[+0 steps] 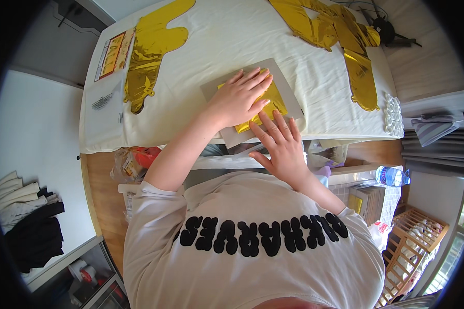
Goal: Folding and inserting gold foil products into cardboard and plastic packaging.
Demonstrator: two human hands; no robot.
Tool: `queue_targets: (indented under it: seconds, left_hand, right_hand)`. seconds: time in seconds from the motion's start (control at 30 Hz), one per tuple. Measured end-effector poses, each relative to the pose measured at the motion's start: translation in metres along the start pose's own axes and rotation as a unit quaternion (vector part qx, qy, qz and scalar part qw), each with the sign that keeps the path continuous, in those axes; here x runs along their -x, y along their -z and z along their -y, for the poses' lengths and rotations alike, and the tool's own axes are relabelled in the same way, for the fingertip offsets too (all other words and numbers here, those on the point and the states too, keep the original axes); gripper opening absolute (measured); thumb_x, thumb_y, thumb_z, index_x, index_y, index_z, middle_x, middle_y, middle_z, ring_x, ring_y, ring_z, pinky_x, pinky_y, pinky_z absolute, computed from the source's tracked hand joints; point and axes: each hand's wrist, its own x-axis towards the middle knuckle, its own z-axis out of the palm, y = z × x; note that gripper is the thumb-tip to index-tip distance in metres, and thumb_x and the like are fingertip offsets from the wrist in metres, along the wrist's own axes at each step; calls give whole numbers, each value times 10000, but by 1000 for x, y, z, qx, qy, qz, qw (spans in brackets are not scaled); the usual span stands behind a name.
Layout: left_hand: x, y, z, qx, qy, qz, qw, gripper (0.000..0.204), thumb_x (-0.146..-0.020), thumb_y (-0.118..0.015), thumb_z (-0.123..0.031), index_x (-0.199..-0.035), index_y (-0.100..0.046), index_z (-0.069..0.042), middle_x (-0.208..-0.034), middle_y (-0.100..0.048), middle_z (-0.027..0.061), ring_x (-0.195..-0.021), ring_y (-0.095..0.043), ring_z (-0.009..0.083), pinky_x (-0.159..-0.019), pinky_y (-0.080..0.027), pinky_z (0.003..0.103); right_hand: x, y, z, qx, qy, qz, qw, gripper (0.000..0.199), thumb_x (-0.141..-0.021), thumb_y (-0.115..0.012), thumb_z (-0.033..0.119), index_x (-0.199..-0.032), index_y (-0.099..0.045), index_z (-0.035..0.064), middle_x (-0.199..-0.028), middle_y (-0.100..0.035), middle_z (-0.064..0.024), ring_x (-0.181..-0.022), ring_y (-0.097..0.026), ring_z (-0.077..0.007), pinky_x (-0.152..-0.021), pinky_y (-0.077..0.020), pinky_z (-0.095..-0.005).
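A folded gold foil balloon (274, 102) lies on a flat grey card (281, 77) at the near edge of a table covered with a white cloth (227, 36). My left hand (239, 97) lies flat on the gold foil, fingers spread and pointing to the far right. My right hand (278, 144) rests with open fingers on the near edge of the foil and card, just below the left hand. Neither hand grips anything; both press down on the foil.
A flat gold foil balloon (149, 46) lies far left on the cloth beside a printed packet (113, 54) and a clear sheet (103, 105). More gold foil balloons (335, 28) lie far right. A plastic bottle (392, 176), boxes and a wooden rack (415, 232) stand at the right.
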Motion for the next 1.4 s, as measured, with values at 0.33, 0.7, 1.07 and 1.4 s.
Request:
queue_targets:
  seconds: [0.33,0.7,1.07,1.4]
  left_hand:
    - [-4,3,-5,-21,-38,0,999,581,-1070,-501,-369,-1612,-399,-184,-1672,-385,46,-1550,-329,300,-1255,-274,515]
    - [-6,15,-12,-6,5,69,998,821,-890,-706,-540,-1597,-431,-225,-1673,-376,31,-1561,-298,298,-1266,-246,543]
    - [-11,8,-14,-13,-9,32,999,964,-824,-647,-772,-1577,-459,-201,-1656,-392,49,-1550,-300,321,-1263,-240,546]
    - [-1,7,-10,-41,-6,45,998,1065,-791,-618,-853,-1608,-402,-205,-1660,-377,63,-1562,-271,323,-1276,-216,538]
  right_hand:
    - [3,3,-9,-35,3,15,999,729,-925,-691,531,-1561,-487,237,-1637,-414,-94,-1530,-344,-347,-1238,-226,-592]
    - [-5,110,-82,-399,-31,218,890,515,-952,-754,319,-1422,-643,139,-1435,-647,-101,-1319,-610,-300,-1138,-451,-417]
    - [-38,114,-484,265,-406,-64,872,288,-987,-575,203,-1187,-716,51,-1207,-722,-228,-1123,-697,-412,-932,-584,-483]
    - [-67,101,-514,302,-419,-2,856,244,-983,-616,117,-1208,-666,38,-1269,-704,-212,-1190,-682,-375,-925,-601,-444]
